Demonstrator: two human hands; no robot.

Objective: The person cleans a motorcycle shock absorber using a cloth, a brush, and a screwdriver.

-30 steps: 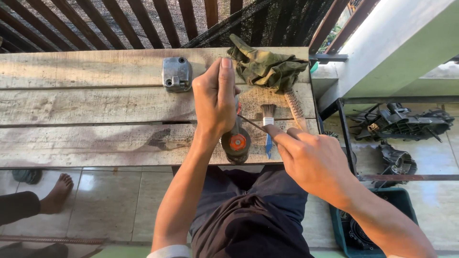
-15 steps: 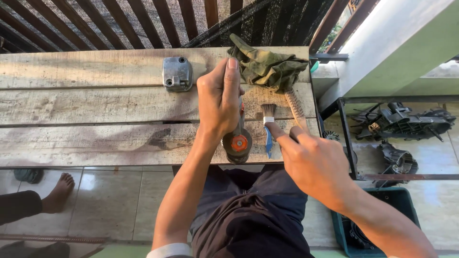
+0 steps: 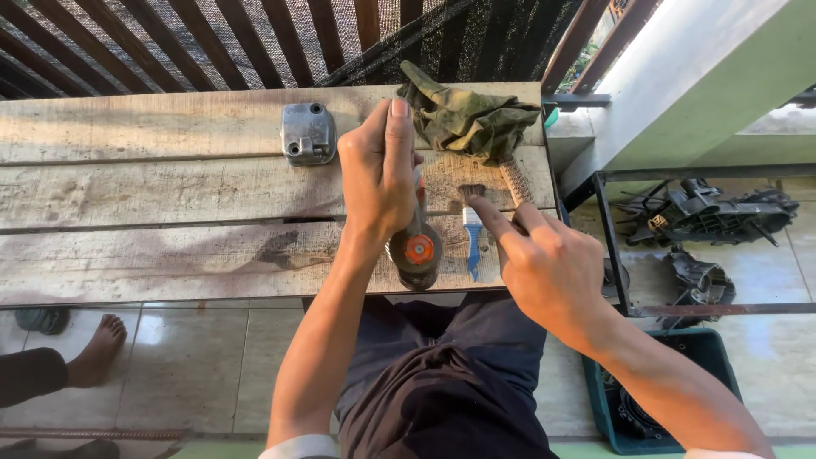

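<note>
From the head view we see our left hand (image 3: 380,174) with its fingers wrapped tight around a dark tool with an orange round end cap (image 3: 416,248), standing on the plank counter (image 3: 153,191); the hand hides most of the tool's body. Our right hand (image 3: 548,268) stretches its forefinger onto a blue-handled brush (image 3: 472,229), other fingers curled. A crumpled green cloth (image 3: 467,119) covers whatever lies beneath.
</note>
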